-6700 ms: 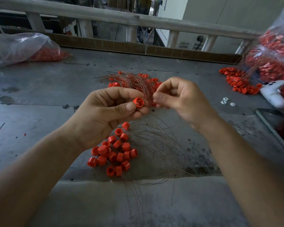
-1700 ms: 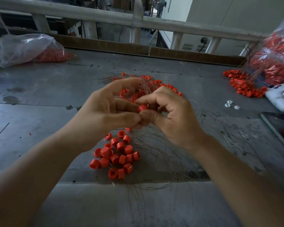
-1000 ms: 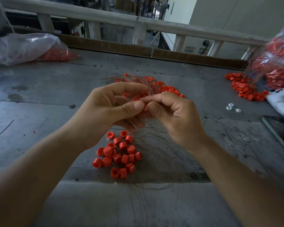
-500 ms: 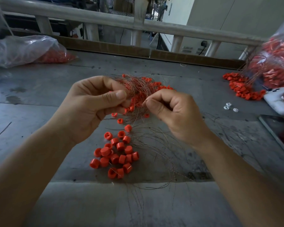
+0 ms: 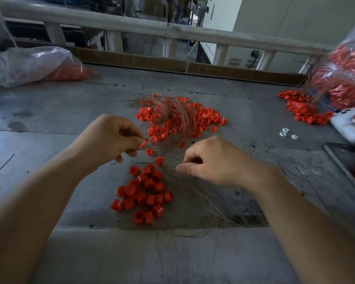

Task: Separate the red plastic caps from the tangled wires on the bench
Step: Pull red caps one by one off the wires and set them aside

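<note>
A tangle of copper wires with red caps point(image 5: 172, 117) lies at the middle of the grey bench point(image 5: 49, 111). My left hand point(image 5: 109, 140) pinches a red cap point(image 5: 143, 142) at the tangle's near edge, with thin wires running from it. My right hand point(image 5: 215, 160) hovers lower and to the right, fingers curled, thumb and forefinger pinching a thin wire. Between my forearms sits a pile of separated red caps point(image 5: 143, 193). Loose bare wires point(image 5: 205, 203) are strewn under and in front of the right hand.
A clear bag of red caps point(image 5: 29, 64) lies at the far left; another bag point(image 5: 346, 78) stands at the right over a heap of caps point(image 5: 301, 109). A white controller point(image 5: 346, 126), small white pieces point(image 5: 285, 133) and a dark phone point(image 5: 350, 167) are on the right. A railing point(image 5: 172, 31) borders the bench.
My hands have parted. The right hand moved down and to the right, away from the tangle, while the left hand stays by the tangle with a cap.
</note>
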Demonstrator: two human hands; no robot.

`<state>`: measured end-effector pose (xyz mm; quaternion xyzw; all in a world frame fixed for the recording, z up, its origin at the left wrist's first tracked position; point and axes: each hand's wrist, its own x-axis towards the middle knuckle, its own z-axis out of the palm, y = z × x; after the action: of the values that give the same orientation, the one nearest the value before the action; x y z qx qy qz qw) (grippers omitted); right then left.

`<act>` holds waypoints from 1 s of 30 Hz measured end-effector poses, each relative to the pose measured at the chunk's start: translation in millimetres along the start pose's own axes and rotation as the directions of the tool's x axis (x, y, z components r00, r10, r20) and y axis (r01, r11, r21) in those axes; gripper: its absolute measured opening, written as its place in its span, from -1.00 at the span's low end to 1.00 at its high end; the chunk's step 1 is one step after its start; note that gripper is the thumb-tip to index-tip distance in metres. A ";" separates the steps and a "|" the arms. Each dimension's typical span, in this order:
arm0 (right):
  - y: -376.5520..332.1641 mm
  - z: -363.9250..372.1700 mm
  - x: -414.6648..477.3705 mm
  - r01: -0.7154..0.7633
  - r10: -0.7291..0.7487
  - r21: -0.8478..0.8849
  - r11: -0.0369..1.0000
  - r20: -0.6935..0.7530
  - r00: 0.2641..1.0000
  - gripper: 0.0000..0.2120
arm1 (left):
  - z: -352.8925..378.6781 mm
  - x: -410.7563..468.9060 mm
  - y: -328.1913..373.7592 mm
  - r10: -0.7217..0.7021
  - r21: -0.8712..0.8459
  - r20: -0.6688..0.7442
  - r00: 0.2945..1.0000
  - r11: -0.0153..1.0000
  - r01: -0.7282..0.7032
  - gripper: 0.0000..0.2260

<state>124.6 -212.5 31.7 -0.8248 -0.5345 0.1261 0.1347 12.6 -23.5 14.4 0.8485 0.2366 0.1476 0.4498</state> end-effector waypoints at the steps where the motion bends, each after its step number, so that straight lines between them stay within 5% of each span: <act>1: 0.6 -0.7 0.5 -0.005 0.005 0.004 1.000 -0.020 1.000 -0.69 | 0.4 3.0 -3.7 0.015 0.045 -0.044 0.999 0.999 -0.013 -0.83; 9: 0.3 -4.0 0.2 -0.022 0.020 -0.007 1.000 -0.229 0.973 -0.67 | 1.4 22.3 -23.7 0.058 0.171 -0.217 0.974 0.985 -0.021 -0.76; 12: 3.5 -3.7 1.8 -0.053 0.040 -0.048 0.997 -0.242 0.969 -0.67 | -2.5 33.7 -25.9 0.024 0.166 -0.246 0.969 0.986 0.018 -0.90; 16: 9.4 -3.1 4.9 -0.083 0.065 -0.062 0.995 -0.242 0.968 -0.68 | -5.3 53.5 -18.6 0.075 0.201 -0.277 0.958 0.979 -0.019 -0.81; 24: 14.6 -1.6 7.7 -0.108 0.085 -0.080 0.991 -0.247 0.965 -0.68 | 5.8 81.9 -18.4 0.118 0.350 -0.272 0.955 0.937 -0.016 -0.62; 30: 14.6 -0.5 9.0 -0.114 0.090 -0.095 0.989 -0.227 0.970 -0.66 | 11.7 88.8 -17.7 0.167 0.490 -0.082 0.983 0.865 -0.106 -0.50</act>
<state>140.7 -210.0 26.4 -0.8661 -0.4790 0.0111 0.1423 88.3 24.4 -3.4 0.9379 0.2321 0.1665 0.1968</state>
